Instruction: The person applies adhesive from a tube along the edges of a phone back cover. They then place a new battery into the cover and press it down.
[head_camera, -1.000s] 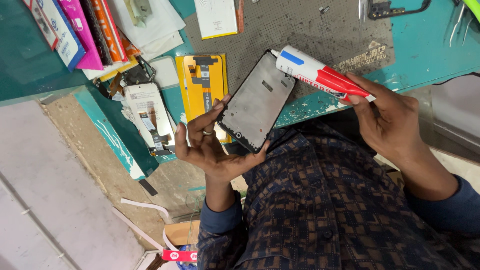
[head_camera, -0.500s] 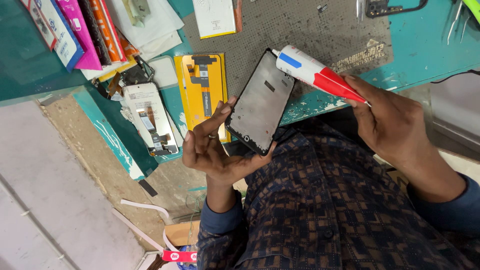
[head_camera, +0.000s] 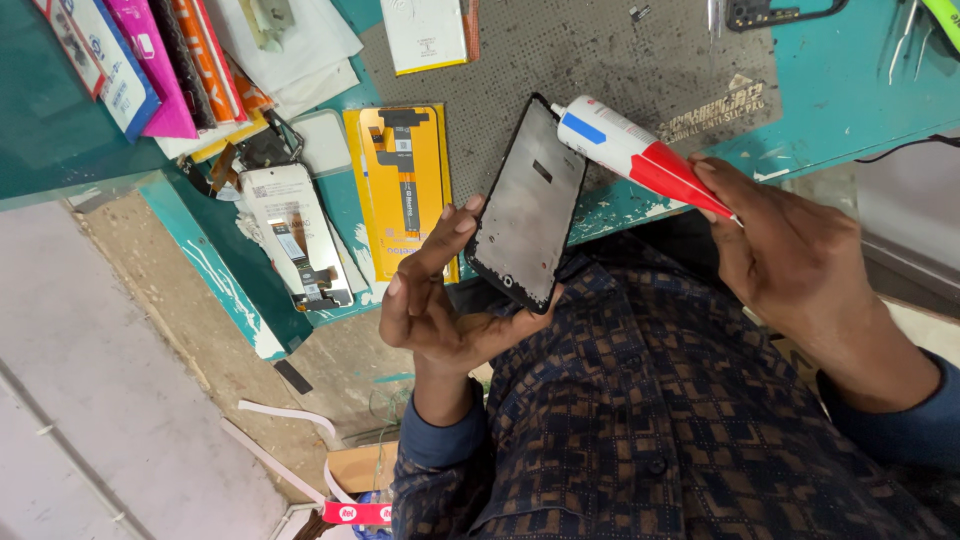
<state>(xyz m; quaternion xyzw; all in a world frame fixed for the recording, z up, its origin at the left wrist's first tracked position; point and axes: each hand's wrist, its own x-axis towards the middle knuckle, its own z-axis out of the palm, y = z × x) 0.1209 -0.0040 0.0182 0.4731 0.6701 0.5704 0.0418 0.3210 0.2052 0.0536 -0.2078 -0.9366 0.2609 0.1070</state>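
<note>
I see my left hand (head_camera: 440, 300) cradling a dark phone screen panel (head_camera: 528, 205) by its lower end, tilted up over the near edge of the teal surface (head_camera: 850, 80). My right hand (head_camera: 790, 250) grips a white, blue and red glue tube (head_camera: 640, 155), nozzle touching the panel's top corner. A yellow-backed display (head_camera: 400, 180) lies just left, on the surface.

The glue tube (head_camera: 640, 158) tail hides inside the right hand (head_camera: 790, 255).
</note>
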